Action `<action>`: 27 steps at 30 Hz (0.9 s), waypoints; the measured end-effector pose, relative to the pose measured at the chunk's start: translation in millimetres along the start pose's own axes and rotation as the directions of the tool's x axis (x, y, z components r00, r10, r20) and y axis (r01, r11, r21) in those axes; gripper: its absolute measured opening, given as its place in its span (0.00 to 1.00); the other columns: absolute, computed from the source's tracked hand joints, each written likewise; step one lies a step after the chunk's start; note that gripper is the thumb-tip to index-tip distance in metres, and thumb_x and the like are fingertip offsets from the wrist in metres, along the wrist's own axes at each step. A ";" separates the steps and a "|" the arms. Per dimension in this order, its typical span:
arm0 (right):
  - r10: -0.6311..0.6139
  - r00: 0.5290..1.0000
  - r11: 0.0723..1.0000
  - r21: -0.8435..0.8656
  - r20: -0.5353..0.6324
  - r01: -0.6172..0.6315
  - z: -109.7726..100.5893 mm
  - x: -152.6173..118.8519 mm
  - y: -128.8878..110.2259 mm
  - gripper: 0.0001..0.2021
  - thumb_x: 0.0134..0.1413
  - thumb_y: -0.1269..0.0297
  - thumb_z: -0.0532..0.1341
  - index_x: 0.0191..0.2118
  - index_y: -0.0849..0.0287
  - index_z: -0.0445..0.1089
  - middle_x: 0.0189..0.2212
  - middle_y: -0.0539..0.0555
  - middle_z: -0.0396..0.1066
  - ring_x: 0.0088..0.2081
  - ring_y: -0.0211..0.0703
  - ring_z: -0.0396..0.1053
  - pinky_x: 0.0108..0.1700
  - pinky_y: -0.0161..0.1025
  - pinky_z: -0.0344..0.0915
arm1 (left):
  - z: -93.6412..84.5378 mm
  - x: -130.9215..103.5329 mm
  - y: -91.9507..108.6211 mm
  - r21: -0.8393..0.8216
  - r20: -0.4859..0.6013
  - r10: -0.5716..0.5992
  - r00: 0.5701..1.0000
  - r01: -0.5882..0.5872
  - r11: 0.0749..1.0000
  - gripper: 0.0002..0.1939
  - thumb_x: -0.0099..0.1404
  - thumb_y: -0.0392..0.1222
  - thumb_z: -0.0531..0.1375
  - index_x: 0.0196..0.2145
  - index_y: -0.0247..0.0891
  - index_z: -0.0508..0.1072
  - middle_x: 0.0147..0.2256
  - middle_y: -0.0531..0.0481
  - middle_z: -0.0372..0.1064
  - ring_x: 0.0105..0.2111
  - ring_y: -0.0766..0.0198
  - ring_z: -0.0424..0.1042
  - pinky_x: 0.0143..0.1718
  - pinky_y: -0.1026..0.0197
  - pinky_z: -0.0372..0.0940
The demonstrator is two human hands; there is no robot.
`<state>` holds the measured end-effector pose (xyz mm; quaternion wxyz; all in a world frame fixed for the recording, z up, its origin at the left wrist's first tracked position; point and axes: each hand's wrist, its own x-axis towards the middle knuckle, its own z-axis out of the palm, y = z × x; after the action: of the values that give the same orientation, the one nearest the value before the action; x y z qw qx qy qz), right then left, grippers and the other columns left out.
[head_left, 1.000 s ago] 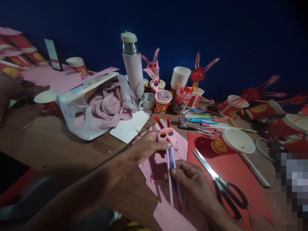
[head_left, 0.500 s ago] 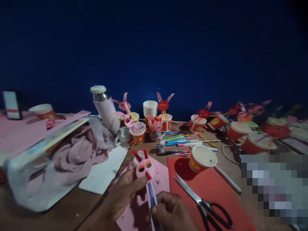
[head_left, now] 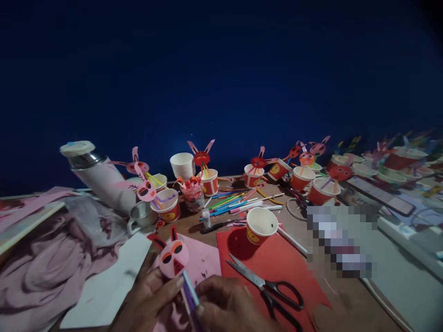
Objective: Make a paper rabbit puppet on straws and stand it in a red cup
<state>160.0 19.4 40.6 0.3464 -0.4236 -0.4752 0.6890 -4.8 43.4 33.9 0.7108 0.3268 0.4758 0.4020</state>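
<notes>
A pink paper rabbit head [head_left: 165,263] with dark-lined ears, orange-and-black eyes and a red nose is pinched at its lower edge by my left hand [head_left: 155,290]. Below it run thin purple and pale strips [head_left: 191,295], which my right hand [head_left: 228,299] grips between thumb and fingers. Whether the strips are joined to the head, I cannot tell. Pink paper [head_left: 204,263] lies under the hands. To the right, black-handled scissors [head_left: 265,283] rest on red paper [head_left: 294,272], with a paper cup [head_left: 262,226] behind them.
Paper cups with rabbit heads, such as one cup [head_left: 209,182], line the back. Coloured sticks [head_left: 235,205] lie mid-table beside a jar of paper scraps [head_left: 193,196]. At left are a thermos [head_left: 107,180], a metal mug [head_left: 142,216], crumpled cloth [head_left: 51,272] and white paper [head_left: 110,281].
The view has turned to the right, so the table's things sit further left. Both hands keep hold of the rabbit head and strips, which appear lower and further left.
</notes>
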 end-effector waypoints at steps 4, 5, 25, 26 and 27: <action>-0.018 1.000 0.996 -0.091 0.015 0.020 -4.2 -5.3 -14.9 0.08 0.44 0.71 0.59 0.34 0.62 0.71 0.25 0.50 0.70 0.30 0.37 0.67 0.31 0.31 0.60 | 9.0 -6.4 14.9 0.025 -0.025 0.063 0.998 -0.062 0.998 0.14 0.48 0.47 0.65 0.26 0.34 0.68 0.18 0.55 0.63 0.19 0.70 0.62 0.22 0.66 0.59; -0.017 0.999 0.991 -0.131 0.030 0.021 -5.2 -6.6 -17.7 0.07 0.44 0.72 0.58 0.33 0.62 0.71 0.25 0.50 0.69 0.28 0.36 0.66 0.30 0.31 0.59 | 11.2 -7.3 18.9 0.056 -0.013 0.081 0.997 -0.080 0.995 0.15 0.47 0.46 0.66 0.25 0.33 0.68 0.18 0.54 0.64 0.20 0.70 0.62 0.22 0.67 0.59; -0.382 0.923 0.658 -0.713 -0.036 0.244 -23.3 -23.9 -32.5 0.06 0.56 0.63 0.53 0.32 0.58 0.63 0.22 0.49 0.68 0.24 0.36 0.63 0.27 0.32 0.55 | 51.8 2.7 43.7 0.244 0.066 0.287 0.956 -0.295 0.924 0.11 0.54 0.45 0.59 0.27 0.34 0.65 0.21 0.55 0.60 0.20 0.72 0.58 0.22 0.67 0.56; -0.397 0.917 0.644 -0.720 -0.026 0.258 -23.5 -24.1 -30.8 0.07 0.56 0.63 0.52 0.32 0.58 0.63 0.22 0.49 0.68 0.24 0.36 0.63 0.26 0.32 0.55 | 53.8 1.7 42.8 0.258 0.063 0.305 0.950 -0.311 0.915 0.11 0.55 0.45 0.59 0.27 0.34 0.66 0.22 0.55 0.60 0.20 0.72 0.58 0.23 0.67 0.56; -0.408 0.913 0.628 -0.730 -0.014 0.269 -24.0 -24.3 -29.5 0.07 0.57 0.63 0.51 0.32 0.58 0.63 0.22 0.49 0.68 0.23 0.36 0.63 0.26 0.32 0.55 | 55.6 0.8 42.0 0.269 0.064 0.320 0.945 -0.326 0.906 0.11 0.55 0.46 0.59 0.27 0.34 0.66 0.22 0.55 0.60 0.21 0.71 0.58 0.24 0.67 0.56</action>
<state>193.8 15.7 70.2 0.3191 -0.4868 -0.7428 0.3309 36.6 59.0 87.7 0.5864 0.5005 0.4598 0.4407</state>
